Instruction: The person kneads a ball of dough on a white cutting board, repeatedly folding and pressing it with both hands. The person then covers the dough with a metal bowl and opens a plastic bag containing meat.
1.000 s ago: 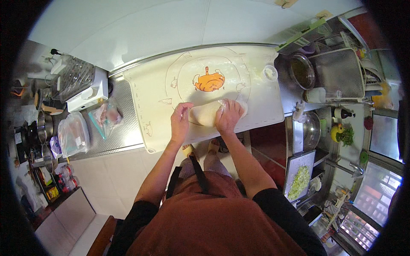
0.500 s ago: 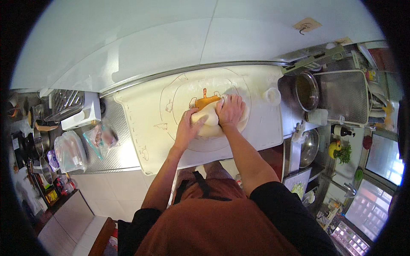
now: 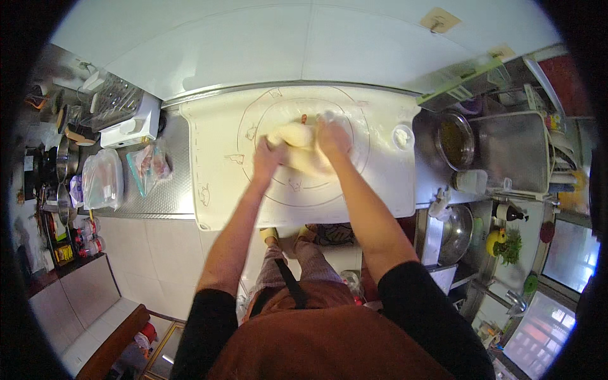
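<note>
White pastry mat [image 3: 215,133], dough [image 3: 297,142] under left hand [image 3: 269,158], right hand [image 3: 332,136]

— What covers the worktop [image 3: 171,196]?
— A white mat [image 3: 215,158] with printed rings, spread across the middle; the dough [image 3: 294,136] sits on it.
— And left of the mat?
— Two clear bags [image 3: 104,177], touching the steel, and a white appliance [image 3: 130,126] behind them.
— To the right?
— A pot [image 3: 455,140], with a small white dish [image 3: 401,136], possibly on the mat's corner.
</note>
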A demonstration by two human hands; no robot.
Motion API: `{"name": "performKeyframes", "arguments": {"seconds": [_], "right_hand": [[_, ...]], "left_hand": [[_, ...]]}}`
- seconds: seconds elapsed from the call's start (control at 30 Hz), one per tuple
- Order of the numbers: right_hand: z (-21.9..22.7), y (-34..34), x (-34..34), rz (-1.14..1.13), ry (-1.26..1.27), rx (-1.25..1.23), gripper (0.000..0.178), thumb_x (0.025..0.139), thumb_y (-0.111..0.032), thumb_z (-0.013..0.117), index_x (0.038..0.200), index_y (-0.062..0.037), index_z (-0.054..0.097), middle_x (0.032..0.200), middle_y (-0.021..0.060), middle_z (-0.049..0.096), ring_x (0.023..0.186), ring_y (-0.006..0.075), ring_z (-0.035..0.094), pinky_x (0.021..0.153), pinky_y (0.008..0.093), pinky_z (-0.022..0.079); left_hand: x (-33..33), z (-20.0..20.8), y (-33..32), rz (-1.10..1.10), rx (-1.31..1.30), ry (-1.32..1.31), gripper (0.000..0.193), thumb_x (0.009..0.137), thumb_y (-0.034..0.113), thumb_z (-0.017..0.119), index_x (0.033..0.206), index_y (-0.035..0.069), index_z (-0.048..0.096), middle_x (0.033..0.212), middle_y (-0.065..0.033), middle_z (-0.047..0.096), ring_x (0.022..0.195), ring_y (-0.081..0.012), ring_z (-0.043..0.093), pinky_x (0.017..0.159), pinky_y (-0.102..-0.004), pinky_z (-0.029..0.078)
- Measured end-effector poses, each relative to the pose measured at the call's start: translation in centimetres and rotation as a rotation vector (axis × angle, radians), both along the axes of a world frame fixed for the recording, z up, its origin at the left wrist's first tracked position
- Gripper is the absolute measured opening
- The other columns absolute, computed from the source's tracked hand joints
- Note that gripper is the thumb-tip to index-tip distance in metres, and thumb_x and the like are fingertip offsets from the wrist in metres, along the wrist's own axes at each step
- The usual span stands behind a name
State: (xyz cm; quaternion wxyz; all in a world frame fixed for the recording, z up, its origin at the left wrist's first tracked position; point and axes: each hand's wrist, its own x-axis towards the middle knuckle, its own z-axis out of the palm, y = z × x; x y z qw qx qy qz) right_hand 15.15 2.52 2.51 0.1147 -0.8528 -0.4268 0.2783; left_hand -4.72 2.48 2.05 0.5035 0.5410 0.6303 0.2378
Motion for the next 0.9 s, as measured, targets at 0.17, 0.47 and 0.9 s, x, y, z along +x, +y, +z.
{"name": "performKeyframes", "arguments": {"seconds": [0.17, 0.47, 0.9], "right_hand": [[0.2, -7.5, -3.0, 0.266, -0.013, -0.004, 0.059, 0.103, -0.046, 0.035, 0.103, 0.004, 0.066, 0.109, 0.0278, 0.065, 0.107, 0.0423, 0.06, 0.092, 0.0497, 0.048], [5.1, -11.8, -8.9, 0.395, -0.128, 0.508, 0.03, 0.093, -0.025, 0.053, 0.116, -0.0091, 0.063, 0.115, 0.0118, 0.063, 0.111, 0.0299, 0.056, 0.09, 0.0464, 0.042], [1.2, -9.3, -11.8, 0.42, -0.28, 0.686, 0.036, 0.084, -0.029, 0.06, 0.115, -0.0099, 0.064, 0.123, 0.0059, 0.059, 0.116, 0.0267, 0.051, 0.101, 0.0465, 0.033]], "left_hand": [[-3.0, 4.5, 0.9, -0.33, 0.364, 0.219, 0.039, 0.083, 0.009, 0.069, 0.12, 0.004, 0.058, 0.109, -0.016, 0.066, 0.096, -0.0351, 0.066, 0.087, -0.041, 0.053], [-2.1, 9.3, -14.7, -0.304, 0.652, 0.12, 0.045, 0.078, 0.006, 0.063, 0.122, 0.001, 0.054, 0.131, -0.0216, 0.05, 0.12, -0.0388, 0.048, 0.103, -0.0496, 0.038], [-2.7, -0.5, -8.0, 0.013, 0.737, 0.271, 0.035, 0.091, 0.015, 0.052, 0.124, 0.005, 0.057, 0.122, -0.0175, 0.058, 0.113, -0.036, 0.052, 0.096, -0.0477, 0.039]]}}
